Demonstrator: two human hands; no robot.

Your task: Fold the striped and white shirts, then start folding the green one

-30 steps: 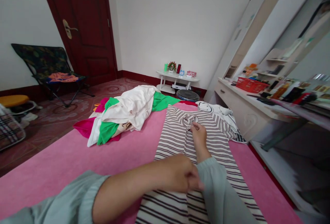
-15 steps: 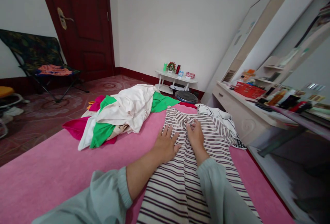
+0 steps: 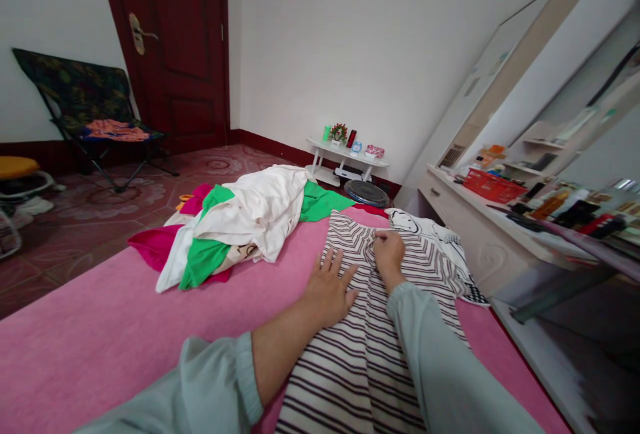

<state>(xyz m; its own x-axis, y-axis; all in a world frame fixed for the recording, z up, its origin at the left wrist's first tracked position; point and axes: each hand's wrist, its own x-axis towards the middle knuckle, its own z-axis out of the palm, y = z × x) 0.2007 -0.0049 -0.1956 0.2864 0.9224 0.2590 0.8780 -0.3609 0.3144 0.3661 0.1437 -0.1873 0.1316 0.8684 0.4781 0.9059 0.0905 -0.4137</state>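
Our left hand lies flat, fingers spread, on the striped shirt. Our right hand pinches its fabric near the collar. We can't read the contents of the red basket on the table.

Clothes pile on pink blanket; folding chair (orange cloth on seat)

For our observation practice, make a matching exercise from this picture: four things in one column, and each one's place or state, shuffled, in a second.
Column one:
1 left hand
2 right hand
3 red basket
4 orange cloth

Column two:
A on the dresser
B pinching the striped shirt near its collar
C on the folding chair
D flat on the shirt, fingers spread

Pairs: 1-D, 2-B, 3-A, 4-C
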